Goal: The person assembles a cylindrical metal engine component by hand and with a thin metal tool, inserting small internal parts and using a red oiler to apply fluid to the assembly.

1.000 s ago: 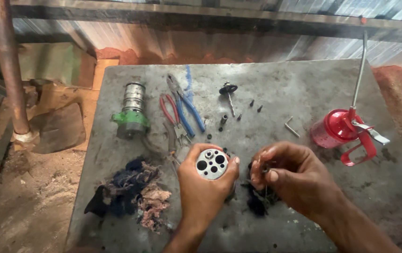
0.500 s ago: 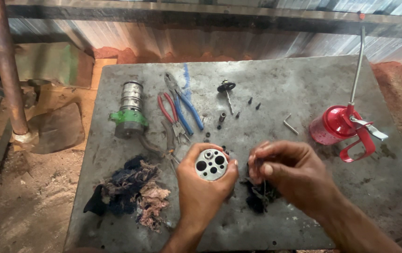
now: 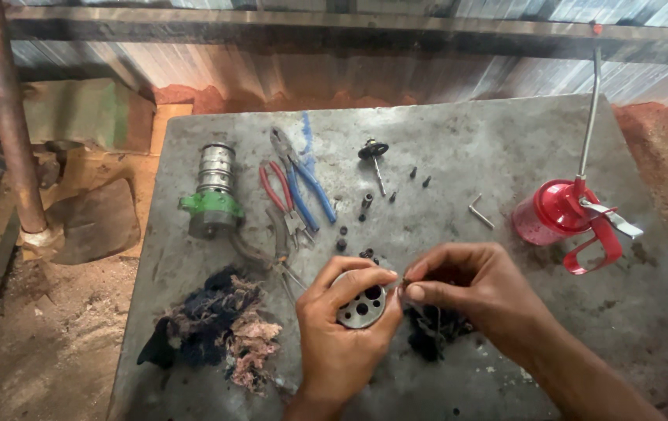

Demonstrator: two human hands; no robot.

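At the left of the grey metal table [image 3: 459,148] stands a ribbed metal cylinder with a green base [image 3: 212,192], with a wad of dark and pinkish rags [image 3: 221,327] nearer the person. Beside the cylinder lie red-handled [image 3: 279,199] and blue-handled pliers [image 3: 307,183]. The left hand [image 3: 342,339] is closed around a round metal disc with holes [image 3: 361,306], held just above the table. The right hand [image 3: 478,292] pinches something tiny at the disc's edge, perhaps a pin. A red oil can [image 3: 560,210] stands at the right.
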